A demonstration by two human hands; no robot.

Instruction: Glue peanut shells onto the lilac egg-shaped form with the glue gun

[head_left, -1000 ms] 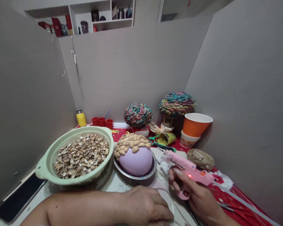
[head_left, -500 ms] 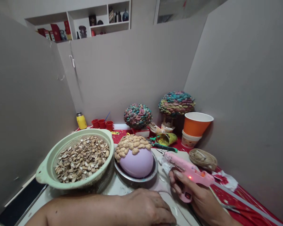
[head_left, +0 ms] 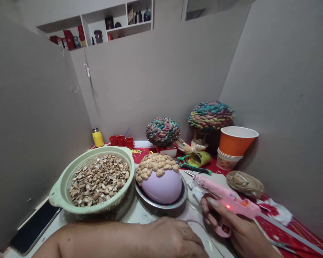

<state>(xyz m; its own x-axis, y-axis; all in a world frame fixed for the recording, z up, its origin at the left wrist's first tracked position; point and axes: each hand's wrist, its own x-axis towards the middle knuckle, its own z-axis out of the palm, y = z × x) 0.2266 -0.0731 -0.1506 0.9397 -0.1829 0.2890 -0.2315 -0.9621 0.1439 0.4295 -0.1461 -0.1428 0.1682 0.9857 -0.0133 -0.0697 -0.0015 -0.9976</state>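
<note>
My right hand (head_left: 231,218) is closed around the handle of a pink hot glue gun (head_left: 226,193), its light glowing orange-red and its metal nozzle pointing toward the balloon. A lilac balloon (head_left: 163,186), its top covered in overlapping peanut shells (head_left: 156,165), rests in a shallow metal bowl (head_left: 181,200). In front of the bowl, my left hand (head_left: 174,238) lies palm down, fingers together and curling under; the fingertips are hidden at the bottom edge. Left of the balloon stands a pale green colander (head_left: 59,195) full of loose shell halves (head_left: 99,181).
Behind stand two colourful shell-covered domes (head_left: 163,130), pliers (head_left: 196,168), red cups (head_left: 121,141) and a yellow bottle (head_left: 97,138). Orange paper cups (head_left: 235,143) and a twine bundle (head_left: 244,183) are at right. A phone (head_left: 34,225) lies at left; grey panels (head_left: 156,79) enclose the table.
The camera view has turned slightly left, so everything appears farther right. Both hands keep nearly the same pose, and the glue gun stays in my right hand.
</note>
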